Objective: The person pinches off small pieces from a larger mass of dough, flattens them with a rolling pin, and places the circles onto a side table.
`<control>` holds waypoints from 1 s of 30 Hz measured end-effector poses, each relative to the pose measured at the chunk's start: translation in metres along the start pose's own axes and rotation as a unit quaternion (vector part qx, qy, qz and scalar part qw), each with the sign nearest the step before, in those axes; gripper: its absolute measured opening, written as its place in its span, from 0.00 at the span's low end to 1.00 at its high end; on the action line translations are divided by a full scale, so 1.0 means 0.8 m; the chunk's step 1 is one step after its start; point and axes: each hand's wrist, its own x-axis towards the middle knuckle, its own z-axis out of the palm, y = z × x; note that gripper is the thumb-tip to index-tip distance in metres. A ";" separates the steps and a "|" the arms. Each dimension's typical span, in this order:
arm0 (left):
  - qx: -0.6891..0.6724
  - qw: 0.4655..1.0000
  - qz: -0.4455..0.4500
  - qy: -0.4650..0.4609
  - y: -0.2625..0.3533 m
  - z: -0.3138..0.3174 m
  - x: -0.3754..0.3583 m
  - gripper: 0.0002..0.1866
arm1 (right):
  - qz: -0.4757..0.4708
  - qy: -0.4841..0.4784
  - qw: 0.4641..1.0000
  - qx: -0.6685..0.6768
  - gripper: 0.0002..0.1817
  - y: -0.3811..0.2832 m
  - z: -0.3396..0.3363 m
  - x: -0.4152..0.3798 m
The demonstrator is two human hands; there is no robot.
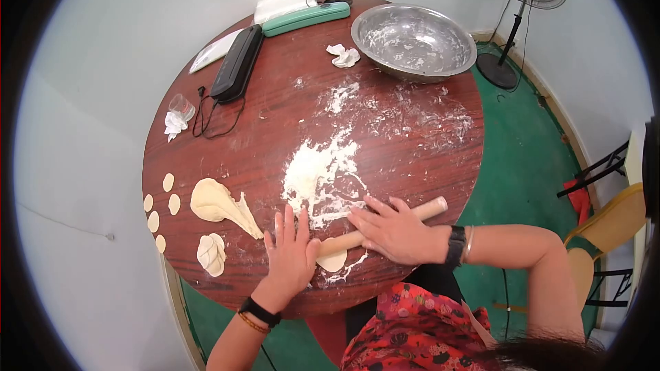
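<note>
My left hand (289, 251) lies with spread fingers over the left end of a wooden rolling pin (342, 242). Farther along the pin, my right hand (395, 230) rests flat, its fingers stretched out. Under the pin, between the hands, is a thin round dough wrapper (333, 261), partly covered. White flour (306, 173) is spread on the table just beyond the hands. To the left lies a large dough piece (212, 200) with a long tail reaching toward my left fingers. Nearer me sits a small stack of dough wrappers (211, 255).
Several small flattened dough pieces (174, 204) lie along the left edge of the round wooden table (268, 130). A metal basin (412, 45), crumpled tissue (344, 56), a black sealer-like device (237, 63), a green case (306, 19) and a plastic cup (181, 106) stand farther back.
</note>
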 end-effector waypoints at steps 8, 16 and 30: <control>-0.033 0.999 0.015 -0.041 0.013 0.001 -0.045 0.35 | -0.042 -0.033 0.998 0.016 0.37 -0.022 -0.010 -0.037; -0.081 0.986 -0.032 0.140 -0.004 0.003 -0.003 0.38 | 0.016 -0.001 0.994 0.112 0.22 0.028 -0.001 0.015; -0.204 0.971 0.094 0.076 0.012 0.021 0.003 0.16 | 0.110 0.033 0.968 0.225 0.19 0.067 -0.033 -0.020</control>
